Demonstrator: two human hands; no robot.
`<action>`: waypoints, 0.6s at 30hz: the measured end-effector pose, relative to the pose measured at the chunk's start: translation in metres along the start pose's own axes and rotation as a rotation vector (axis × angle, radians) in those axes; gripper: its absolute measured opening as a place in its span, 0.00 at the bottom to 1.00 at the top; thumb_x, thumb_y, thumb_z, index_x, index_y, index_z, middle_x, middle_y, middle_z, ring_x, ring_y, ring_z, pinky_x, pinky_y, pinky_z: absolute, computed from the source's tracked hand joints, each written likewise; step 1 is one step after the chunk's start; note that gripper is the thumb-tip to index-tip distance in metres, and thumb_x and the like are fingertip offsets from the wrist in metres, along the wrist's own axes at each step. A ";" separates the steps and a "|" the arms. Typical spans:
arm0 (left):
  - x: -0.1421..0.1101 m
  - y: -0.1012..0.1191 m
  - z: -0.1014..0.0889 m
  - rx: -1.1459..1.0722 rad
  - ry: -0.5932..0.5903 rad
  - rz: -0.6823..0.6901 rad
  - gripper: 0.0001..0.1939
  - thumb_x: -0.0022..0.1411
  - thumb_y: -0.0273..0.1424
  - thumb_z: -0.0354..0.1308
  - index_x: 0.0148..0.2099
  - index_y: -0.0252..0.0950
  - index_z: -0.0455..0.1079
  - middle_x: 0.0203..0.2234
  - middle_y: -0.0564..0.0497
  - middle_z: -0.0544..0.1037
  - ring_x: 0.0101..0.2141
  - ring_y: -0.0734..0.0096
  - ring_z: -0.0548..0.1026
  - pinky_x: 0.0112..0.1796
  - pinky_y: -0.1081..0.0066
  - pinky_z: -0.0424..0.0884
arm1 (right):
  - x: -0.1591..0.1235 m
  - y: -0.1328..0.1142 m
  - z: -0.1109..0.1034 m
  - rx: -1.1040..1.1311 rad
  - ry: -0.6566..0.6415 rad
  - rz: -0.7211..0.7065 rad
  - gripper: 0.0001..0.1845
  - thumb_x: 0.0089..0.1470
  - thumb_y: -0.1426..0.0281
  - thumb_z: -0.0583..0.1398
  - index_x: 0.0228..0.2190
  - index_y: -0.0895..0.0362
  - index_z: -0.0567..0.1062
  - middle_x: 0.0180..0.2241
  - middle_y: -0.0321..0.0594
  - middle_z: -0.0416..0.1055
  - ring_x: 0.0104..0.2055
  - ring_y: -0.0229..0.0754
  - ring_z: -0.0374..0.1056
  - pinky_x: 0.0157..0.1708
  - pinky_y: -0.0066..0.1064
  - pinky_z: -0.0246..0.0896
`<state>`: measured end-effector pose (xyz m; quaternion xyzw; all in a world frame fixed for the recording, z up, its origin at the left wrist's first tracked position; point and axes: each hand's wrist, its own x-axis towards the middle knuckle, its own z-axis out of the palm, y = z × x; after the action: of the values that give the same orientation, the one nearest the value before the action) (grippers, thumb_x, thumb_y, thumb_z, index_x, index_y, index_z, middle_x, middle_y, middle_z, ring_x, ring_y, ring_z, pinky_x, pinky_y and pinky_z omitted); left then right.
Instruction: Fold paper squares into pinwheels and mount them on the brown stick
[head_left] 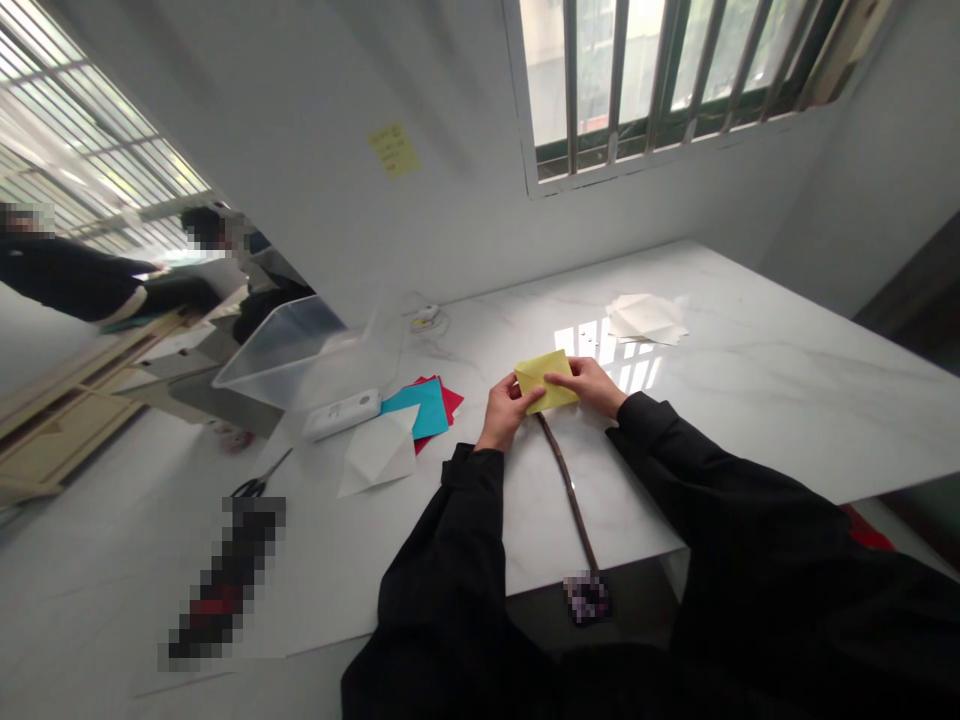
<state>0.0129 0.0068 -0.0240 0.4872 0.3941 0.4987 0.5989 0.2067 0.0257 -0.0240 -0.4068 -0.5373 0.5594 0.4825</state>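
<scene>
My left hand (506, 412) and my right hand (590, 386) both grip the edges of a folded yellow paper (546, 382), held just over the white marble table (757, 400). Its lower corner sits under my left thumb. Below my hands, a thin brown cord (568, 490) lies on the table and runs over the near edge to a blurred dangling object (586, 597). Left of my left hand lie a teal paper sheet (418, 408), a red paper sheet (450, 402) partly beneath it, and a folded white paper (379, 450).
A white power strip (341, 414) and a clear plastic bin (281, 350) stand at the table's left. Scissors (261, 478) lie near its edge. Creased white paper (645, 318) lies far right. Two people (67, 278) (225, 240) stand beyond the table.
</scene>
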 end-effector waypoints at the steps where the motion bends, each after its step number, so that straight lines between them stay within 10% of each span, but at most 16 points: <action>1: 0.001 -0.001 0.000 -0.004 0.004 0.001 0.42 0.42 0.42 0.84 0.57 0.31 0.76 0.42 0.40 0.86 0.43 0.52 0.85 0.51 0.54 0.80 | 0.000 0.000 0.000 0.002 -0.001 0.001 0.30 0.43 0.50 0.76 0.40 0.61 0.85 0.39 0.48 0.84 0.36 0.47 0.77 0.36 0.34 0.72; 18: 0.003 -0.002 0.003 -0.033 0.062 0.014 0.35 0.41 0.41 0.83 0.49 0.31 0.80 0.42 0.41 0.87 0.41 0.57 0.84 0.49 0.59 0.79 | 0.001 0.000 0.000 0.019 -0.033 0.014 0.31 0.42 0.49 0.76 0.39 0.61 0.84 0.39 0.49 0.84 0.37 0.48 0.77 0.38 0.36 0.72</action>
<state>0.0167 0.0091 -0.0251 0.4644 0.4008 0.5240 0.5909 0.2060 0.0270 -0.0239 -0.3967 -0.5371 0.5745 0.4734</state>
